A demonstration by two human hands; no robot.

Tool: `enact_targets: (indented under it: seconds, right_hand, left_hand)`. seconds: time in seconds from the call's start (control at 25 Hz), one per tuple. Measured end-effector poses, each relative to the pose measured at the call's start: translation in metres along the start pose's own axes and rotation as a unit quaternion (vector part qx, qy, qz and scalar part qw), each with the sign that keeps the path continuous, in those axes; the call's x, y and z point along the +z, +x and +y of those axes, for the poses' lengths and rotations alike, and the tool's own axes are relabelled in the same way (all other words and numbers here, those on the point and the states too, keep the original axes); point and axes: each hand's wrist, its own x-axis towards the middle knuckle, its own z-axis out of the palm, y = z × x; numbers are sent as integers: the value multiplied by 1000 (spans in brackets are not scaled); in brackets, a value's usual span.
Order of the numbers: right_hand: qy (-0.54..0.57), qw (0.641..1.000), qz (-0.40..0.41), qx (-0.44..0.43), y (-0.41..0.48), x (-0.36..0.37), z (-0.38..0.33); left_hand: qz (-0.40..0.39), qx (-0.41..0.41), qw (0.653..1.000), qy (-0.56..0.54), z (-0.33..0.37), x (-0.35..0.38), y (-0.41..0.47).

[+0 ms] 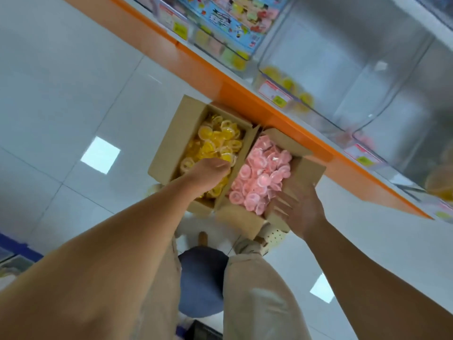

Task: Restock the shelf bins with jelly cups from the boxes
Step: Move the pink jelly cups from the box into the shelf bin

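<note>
1. Down among the yellow jelly cups [215,141], my left hand [208,173] was sunk knuckles-up with the fingers curled under and buried; I could not tell whether they had closed on any cups.

2. My right hand [300,212] lay spread, fingers apart, against the near right wall of the open cardboard box of pink jelly cups [301,173], holding no cup and seemingly steadying the carton.

3. Between my hands the pink jelly cups [262,177] filled their box loosely, untouched by either hand.

4. Just left of it, touching along one wall, stood the open cardboard box of yellow cups [169,148]; both boxes sat on a white perforated stool [274,238] in front of my knees.

5. Up and to the right of the boxes, past the orange shelf edge [269,114], the clear plastic shelf bin [343,69] held only a few yellow cups at its front lip, so it needed filling.

6. I judged the left hand was the one loading, yet the bin lay across my body on the right and higher, with its length running back into the shelf, so the lift would have to cross over the pink box.
</note>
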Motion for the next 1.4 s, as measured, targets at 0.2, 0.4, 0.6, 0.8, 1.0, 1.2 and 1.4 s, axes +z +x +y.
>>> enact_targets:
  seconds: [0.2,0.4,0.6,0.8,1.0,1.2,1.4]
  right_hand:
    - [-49,998,6,-31,63,-40,-11]
    - [-116,989,50,-74,149,-60,-18]
    - [-227,962,78,-130,235,-72,-16]
    - [-251,943,97,-194,280,-86,-26]
    - [-198,933,83,-290,226,-77,-29]
    - [-149,941,44,-301,179,-72,12]
    - [-130,951,34,-280,180,-86,54]
  left_hand:
    - [-89,11,992,-87,31,69,65]
    - [-110,70,991,5,39,112,144]
    - [-73,120,990,23,23,144,221]
    - [-41,214,963,157,39,158,246]
    - [-25,235,960,149,20,148,205]
    - [12,220,969,113,-17,136,149]
    - [25,229,969,88,-40,152,126]
